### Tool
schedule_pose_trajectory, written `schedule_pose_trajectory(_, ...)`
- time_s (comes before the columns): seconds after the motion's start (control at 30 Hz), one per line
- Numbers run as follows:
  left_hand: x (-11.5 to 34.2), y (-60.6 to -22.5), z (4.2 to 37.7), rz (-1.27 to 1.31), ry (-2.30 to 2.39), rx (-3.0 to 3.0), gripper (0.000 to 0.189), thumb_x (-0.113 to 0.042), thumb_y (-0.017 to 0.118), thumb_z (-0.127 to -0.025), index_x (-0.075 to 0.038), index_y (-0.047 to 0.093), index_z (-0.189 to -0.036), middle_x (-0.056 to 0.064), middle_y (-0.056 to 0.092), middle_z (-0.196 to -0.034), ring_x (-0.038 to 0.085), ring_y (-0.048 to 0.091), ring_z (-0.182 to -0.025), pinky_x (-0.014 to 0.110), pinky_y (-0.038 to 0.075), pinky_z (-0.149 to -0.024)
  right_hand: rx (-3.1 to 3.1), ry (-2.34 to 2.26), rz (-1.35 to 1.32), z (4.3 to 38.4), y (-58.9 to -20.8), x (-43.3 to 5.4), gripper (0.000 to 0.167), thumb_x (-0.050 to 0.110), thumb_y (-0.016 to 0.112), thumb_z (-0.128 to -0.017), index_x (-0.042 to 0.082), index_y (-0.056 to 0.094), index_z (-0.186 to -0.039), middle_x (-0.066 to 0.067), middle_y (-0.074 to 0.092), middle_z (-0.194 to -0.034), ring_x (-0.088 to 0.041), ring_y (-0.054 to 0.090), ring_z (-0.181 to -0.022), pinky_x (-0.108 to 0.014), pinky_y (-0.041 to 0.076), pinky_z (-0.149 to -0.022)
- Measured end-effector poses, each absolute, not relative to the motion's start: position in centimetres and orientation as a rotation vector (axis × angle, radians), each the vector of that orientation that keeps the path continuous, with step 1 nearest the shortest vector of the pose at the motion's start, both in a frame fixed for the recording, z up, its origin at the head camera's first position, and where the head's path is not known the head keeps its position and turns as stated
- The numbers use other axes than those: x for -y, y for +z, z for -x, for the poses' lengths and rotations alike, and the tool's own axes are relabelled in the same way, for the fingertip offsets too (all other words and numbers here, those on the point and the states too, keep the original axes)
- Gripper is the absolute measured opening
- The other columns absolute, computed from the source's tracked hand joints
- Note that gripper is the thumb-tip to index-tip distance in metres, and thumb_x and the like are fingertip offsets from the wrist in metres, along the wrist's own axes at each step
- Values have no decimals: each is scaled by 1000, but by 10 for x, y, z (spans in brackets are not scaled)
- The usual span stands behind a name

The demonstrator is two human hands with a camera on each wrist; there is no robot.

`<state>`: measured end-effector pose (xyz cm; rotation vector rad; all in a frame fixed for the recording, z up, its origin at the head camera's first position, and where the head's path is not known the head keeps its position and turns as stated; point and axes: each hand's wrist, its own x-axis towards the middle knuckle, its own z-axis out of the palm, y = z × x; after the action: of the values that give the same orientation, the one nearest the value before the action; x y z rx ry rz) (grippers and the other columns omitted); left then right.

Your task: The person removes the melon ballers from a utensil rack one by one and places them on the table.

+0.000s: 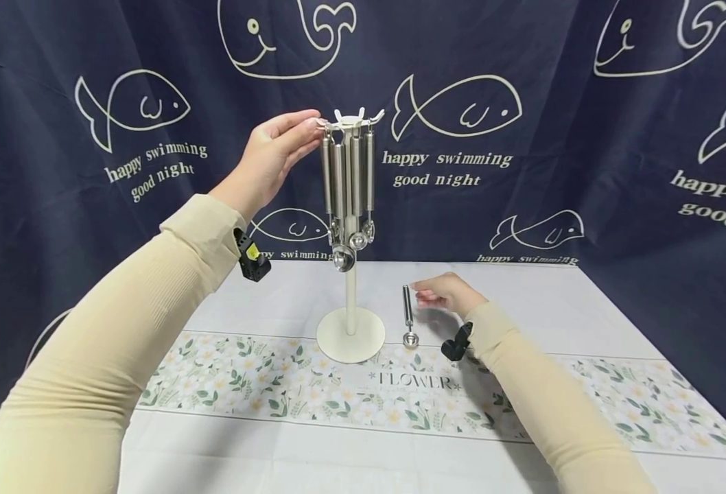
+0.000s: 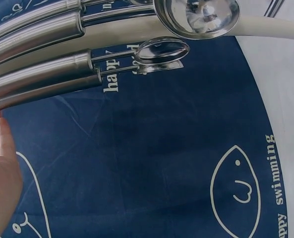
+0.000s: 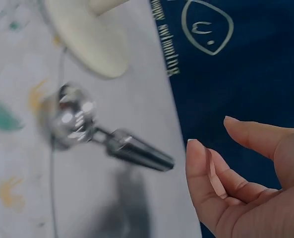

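Note:
A white utensil stand holds several metal utensils hanging from hooks round its top. My left hand reaches up to the stand's left side, its straight fingertips at a hook and the top of a hanging handle. In the left wrist view, those fingers meet the handle's end. To the right of the stand's base lies a metal scoop, round bowl toward me. Just right of its handle is my right hand, fingers loosely bent. The right wrist view shows a gap between the fingertips and the blurred scoop.
The table has a white cover with a flowered band printed across it. A dark blue curtain with fish drawings hangs right behind the table. The stand's round base sits near the middle, partly over the flowered band.

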<state>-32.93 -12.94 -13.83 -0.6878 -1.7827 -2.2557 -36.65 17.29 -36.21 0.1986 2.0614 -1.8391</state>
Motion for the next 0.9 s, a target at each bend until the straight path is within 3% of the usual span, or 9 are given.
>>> schedule_pose_trajectory(0.07, 129, -138, 329, 690, -2256, 1783, 41, -4, 60, -94, 8, 51, -132, 9, 65, -112, 17, 64, -108, 26, 48, -105, -2029, -1862, -188, 368, -357, -173, 30, -1, 62, -92, -13, 58, -119, -2, 66, -63, -9, 66, -62, -25, 62, -74)
schedule_pose_trajectory(0.27, 129, -139, 328, 690, -2247, 1800, 41, -4, 60, -95, 8, 51, -132, 8, 66, -110, 16, 65, -105, 26, 48, -105, -1964, -1929, -186, 368, -342, -171, 7, -3, 61, -92, -4, 59, -99, -5, 68, -72, -11, 68, -70, -27, 60, -83)
schedule_pose_trajectory(0.47, 129, -138, 327, 695, -2230, 1794, 40, -4, 60, -95, 8, 52, -131, 8, 67, -109, 16, 65, -105, 27, 48, -105, -1908, -2102, -77, 368, -325, -165, 29, -5, 60, -91, -11, 55, -119, -4, 71, -74, -12, 70, -70, -23, 61, -78)
schedule_pose_trajectory(0.7, 129, -140, 328, 698, -2226, 1791, 40, -4, 59, -95, 8, 51, -132, 9, 66, -112, 18, 64, -109, 27, 47, -106, -1866, -2177, -66, 368, -311, -161, 23, -4, 63, -90, -6, 57, -112, -5, 72, -79, -14, 71, -74, -22, 60, -78)
schedule_pose_trajectory(0.9, 129, -141, 329, 713, -2230, 1786, 40, -5, 58, -96, 8, 49, -133, 11, 65, -116, 18, 63, -110, 27, 47, -107, -1879, -2168, -43, 368, -296, -159, 30, -3, 64, -90, -6, 56, -119, -5, 71, -82, -15, 71, -78, -23, 60, -83)
